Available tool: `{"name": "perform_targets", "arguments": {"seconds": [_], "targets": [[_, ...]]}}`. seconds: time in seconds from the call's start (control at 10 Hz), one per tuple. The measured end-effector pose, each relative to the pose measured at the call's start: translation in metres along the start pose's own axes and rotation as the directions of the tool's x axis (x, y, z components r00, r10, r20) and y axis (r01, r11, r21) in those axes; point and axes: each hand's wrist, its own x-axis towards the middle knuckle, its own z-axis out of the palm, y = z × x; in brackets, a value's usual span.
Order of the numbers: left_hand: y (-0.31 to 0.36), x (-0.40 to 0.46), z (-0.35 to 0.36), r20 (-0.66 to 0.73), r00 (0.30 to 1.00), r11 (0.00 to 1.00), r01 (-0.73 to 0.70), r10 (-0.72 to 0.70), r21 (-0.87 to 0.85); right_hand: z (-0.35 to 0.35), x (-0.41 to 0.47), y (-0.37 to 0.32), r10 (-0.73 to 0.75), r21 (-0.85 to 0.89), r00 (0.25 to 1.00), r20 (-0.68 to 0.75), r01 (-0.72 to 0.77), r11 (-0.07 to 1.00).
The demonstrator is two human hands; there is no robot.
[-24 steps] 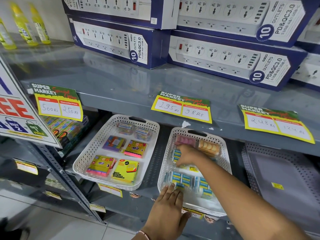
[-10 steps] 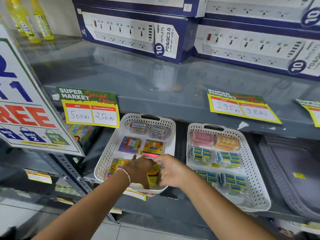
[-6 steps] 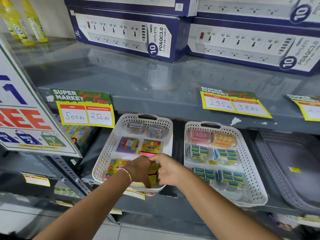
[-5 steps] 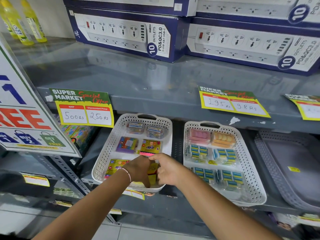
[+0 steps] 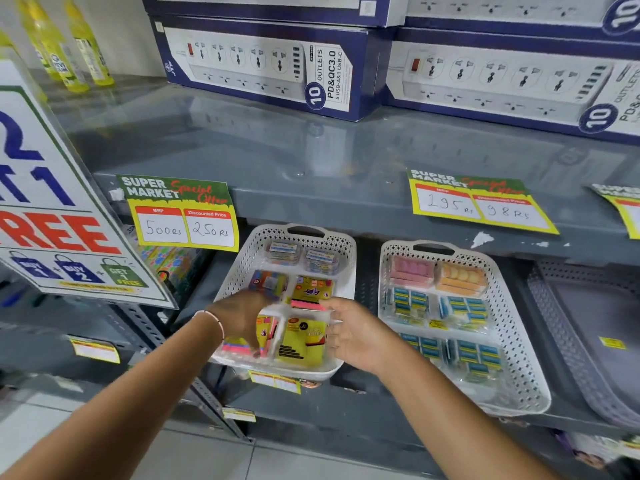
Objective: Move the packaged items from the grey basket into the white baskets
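Note:
The left white basket (image 5: 231,278) on the lower shelf holds several sticky-note packs. A yellow pack (image 5: 302,342) lies flat at its front right, and a pink and yellow pack (image 5: 242,346) lies at its front left. My left hand (image 5: 239,315) reaches in from the left, with its fingers down on the pink and yellow pack. My right hand (image 5: 358,336) is open beside the yellow pack, fingertips at its right edge. The right white basket (image 5: 516,344) holds pink, orange and blue packaged items. The grey basket (image 5: 554,327) at the far right shows only a yellow sticker inside.
The grey upper shelf (image 5: 311,209) overhangs the baskets and carries yellow price tags (image 5: 183,216). Blue power-strip boxes (image 5: 263,64) sit on top of it. A large offer sign (image 5: 59,216) stands at the left, with yellow bottles (image 5: 69,50) behind.
Both hands held the yellow pack upright at the front of the left white basket. Now the pack lies flat and the hands have moved apart to either side.

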Motion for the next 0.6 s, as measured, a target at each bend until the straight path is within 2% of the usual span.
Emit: {"name": "perform_targets", "arguments": {"seconds": [0.1,0.4,0.6], "targets": [[-0.007,0.001,0.008,0.124,0.992,0.995,0.028,-0.04,0.098,-0.005,0.004,0.001,-0.023,-0.017,1.0,0.005,0.023,1.0],[-0.008,0.01,0.021,0.053,0.998,0.978,0.031,-0.043,0.208,-0.016,-0.002,0.012,-0.089,0.012,0.996,-0.004,0.089,0.996],[-0.005,0.0,0.018,0.012,0.999,0.993,0.037,-0.039,0.108,-0.028,-0.019,0.026,-0.123,0.034,0.992,-0.009,0.123,0.992]]}}
